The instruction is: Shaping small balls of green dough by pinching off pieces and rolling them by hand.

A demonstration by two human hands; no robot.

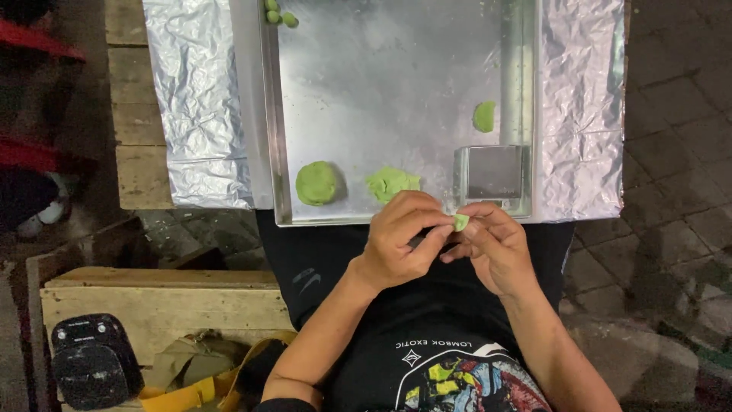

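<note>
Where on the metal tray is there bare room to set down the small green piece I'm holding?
The tray is bare across its middle, between the small balls at the far left corner and the flat green piece at right. The near edge is crowded: round disc, ragged lump, metal box.

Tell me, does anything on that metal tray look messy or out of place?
Mostly no. On the metal tray, one green dough lump is ragged and torn beside a smooth round disc. The foil under the tray is crumpled. Both hands, left hand and right hand, pinch a small green piece.
</note>
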